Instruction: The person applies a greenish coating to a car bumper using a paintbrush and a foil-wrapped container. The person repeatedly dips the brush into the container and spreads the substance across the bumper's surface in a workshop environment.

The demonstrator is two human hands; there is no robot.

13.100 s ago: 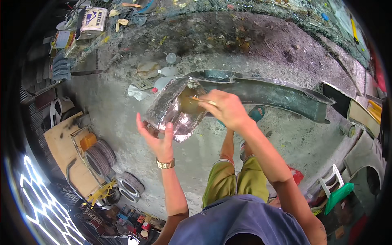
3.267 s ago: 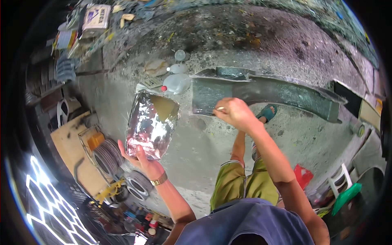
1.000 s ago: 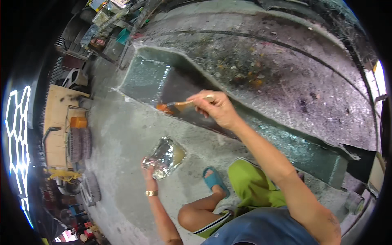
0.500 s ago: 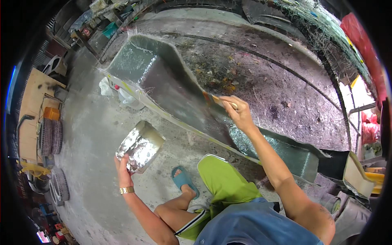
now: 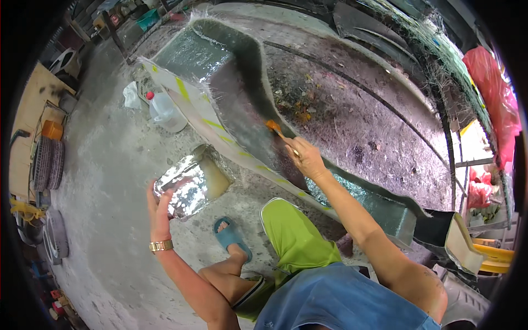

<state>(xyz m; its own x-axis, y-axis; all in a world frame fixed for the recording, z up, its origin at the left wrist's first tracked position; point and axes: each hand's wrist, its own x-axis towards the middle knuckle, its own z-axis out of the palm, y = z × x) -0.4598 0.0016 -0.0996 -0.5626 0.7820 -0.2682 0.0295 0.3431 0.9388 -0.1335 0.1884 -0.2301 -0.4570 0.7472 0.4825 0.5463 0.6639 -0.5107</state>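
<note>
My left hand (image 5: 159, 206) grips the near side of a shiny silver metal container (image 5: 184, 184), tilted so that yellowish liquid (image 5: 216, 179) shows inside. In my right hand (image 5: 307, 160) is a paintbrush (image 5: 273, 126) with orange-brown bristles, held by its wooden handle. The bristles are at the far inner wall of a long, curved, trough-shaped piece (image 5: 242, 104); whether they touch it I cannot tell. This piece has a grey-green, glossy inside, frayed fibre edges and a pale near flange with yellow-green tape marks.
A clear plastic jug (image 5: 165, 111) with a red cap stands on the floor beyond the container. Tyres (image 5: 48, 162) lean at the left. A red plastic bag (image 5: 484, 93) hangs at the right. My sandalled foot (image 5: 231, 236) rests below the container.
The brush has moved left, its bristles now higher along the trough's far wall. The container is tipped more toward view, showing more liquid. The whole view has shifted slightly.
</note>
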